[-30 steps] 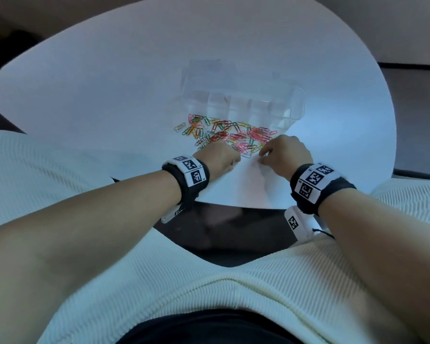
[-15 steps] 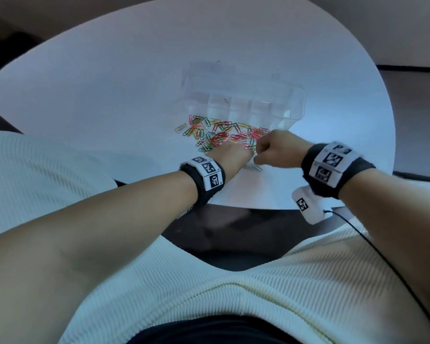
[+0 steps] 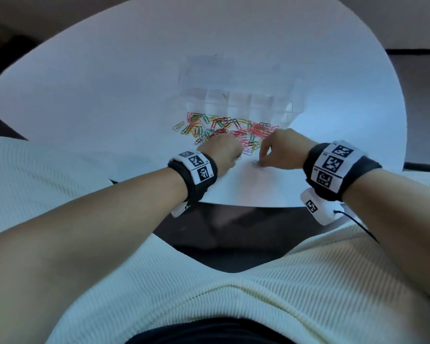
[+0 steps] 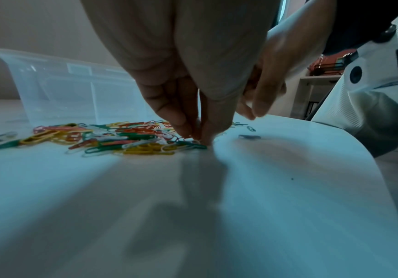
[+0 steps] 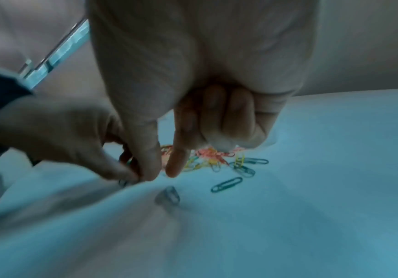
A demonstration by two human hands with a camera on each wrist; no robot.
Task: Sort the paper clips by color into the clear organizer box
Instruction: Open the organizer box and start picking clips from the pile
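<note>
A heap of coloured paper clips (image 3: 224,130) (image 4: 112,139) lies in front of the clear organizer box (image 3: 241,95) (image 4: 69,90), whose lid stands up behind it. My left hand (image 3: 221,151) (image 4: 200,138) (image 5: 131,178) is at the heap's near edge, thumb and forefinger pinching a paper clip against the table; its colour is unclear. My right hand (image 3: 261,161) (image 5: 162,169) (image 4: 250,112) hangs just to the right of it. Its thumb and forefinger point down with a gap and nothing between them, and its other fingers are curled in. A grey clip (image 5: 168,195) lies under them.
Several grey-blue clips (image 5: 226,184) lie loose on the white table (image 3: 109,83) on the near right of the heap. The table's curved front edge (image 3: 246,206) runs just behind both wrists, with my lap below. A shelf with an orange tray (image 4: 328,64) stands off to the right.
Both hands have stayed at the heap's near edge. The right wrist has lifted and swung right, and its fingertips now point down at the table in front of the heap.
</note>
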